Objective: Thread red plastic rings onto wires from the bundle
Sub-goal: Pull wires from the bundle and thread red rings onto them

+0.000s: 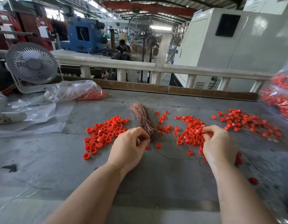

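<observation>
- A small white desk fan and a clear plastic bag partly filled with red pieces sit at the far left of the grey counter.
- A loose heap of red plastic rings lies left of centre: small, light and hard, likely to skate on the smooth top, so each is best pinched across its rim between thumb and forefinger.
- The left hand has its fingers curled in, tips pinching at the near end of the wire bundle; whether it has one strand or several is hard to tell, since the knuckles hide the contact.
- The bundle is a sheaf of thin copper-coloured wires, fanned out at the far end and gathered at the near end. The strands look springy and easily kinked, so one should be drawn out close to its tip.
- A second heap of rings lies right of the bundle.
- The right hand rests on that heap's near edge, fingers curled, gripping a cluster of rings with fine wire trailing out.
- Further right lies a pile of threaded wires, rings already on them.
- A bulging bag of red rings stands at the right edge.
</observation>
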Motion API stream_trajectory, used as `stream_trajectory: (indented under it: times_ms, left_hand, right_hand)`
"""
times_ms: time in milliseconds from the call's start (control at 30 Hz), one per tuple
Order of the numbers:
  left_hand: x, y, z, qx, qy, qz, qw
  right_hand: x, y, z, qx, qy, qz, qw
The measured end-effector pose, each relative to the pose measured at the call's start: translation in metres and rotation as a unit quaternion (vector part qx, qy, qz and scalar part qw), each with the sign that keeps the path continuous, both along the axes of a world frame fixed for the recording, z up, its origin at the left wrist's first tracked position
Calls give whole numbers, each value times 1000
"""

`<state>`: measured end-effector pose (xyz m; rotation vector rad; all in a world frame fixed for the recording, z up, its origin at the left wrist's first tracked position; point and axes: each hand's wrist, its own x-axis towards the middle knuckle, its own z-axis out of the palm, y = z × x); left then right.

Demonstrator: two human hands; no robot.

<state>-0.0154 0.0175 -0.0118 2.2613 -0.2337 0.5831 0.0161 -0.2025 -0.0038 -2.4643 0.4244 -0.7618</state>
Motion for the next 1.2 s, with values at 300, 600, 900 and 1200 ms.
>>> stream_trajectory:
  times_ms: [300,600,900,1200]
  left_hand:
    - [2,1,-1,24,-8,45,999]
    - [1,1,-1,18,-13,62,998]
    - [-2,0,2,15,-13,41,999]
    - [1,2,1,47,8,59,997]
  right_hand:
    - [-17,37,9,-53,52,306,949]
    - [-20,53,1,-165,146,322,921]
    - [-20,57,-2,-159,104,324,927]
    - [-20,57,-2,-154,144,296,932]
